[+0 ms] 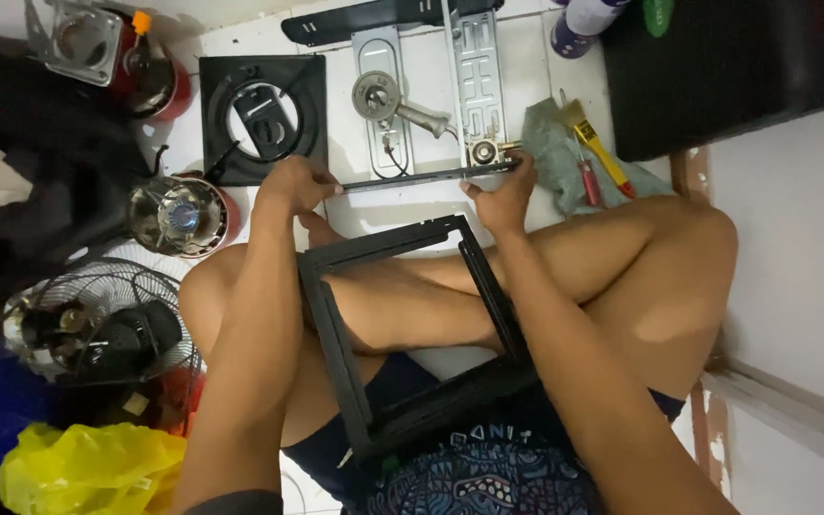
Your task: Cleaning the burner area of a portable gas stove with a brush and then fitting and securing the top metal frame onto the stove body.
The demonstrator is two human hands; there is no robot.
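A thin metal strip (426,176) lies on the tiled floor (374,215), long axis nine to three o'clock, pinched at its ends by the left hand (298,183) and right hand (503,195), equally near. A black frame (402,334) rests on the lap at six o'clock; a yellow bag (88,467) lies at eight o'clock.

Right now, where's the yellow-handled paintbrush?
In the head view, the yellow-handled paintbrush lies on the grey-green rag on the floor, upper right, just beyond the right hand and beside the black case.
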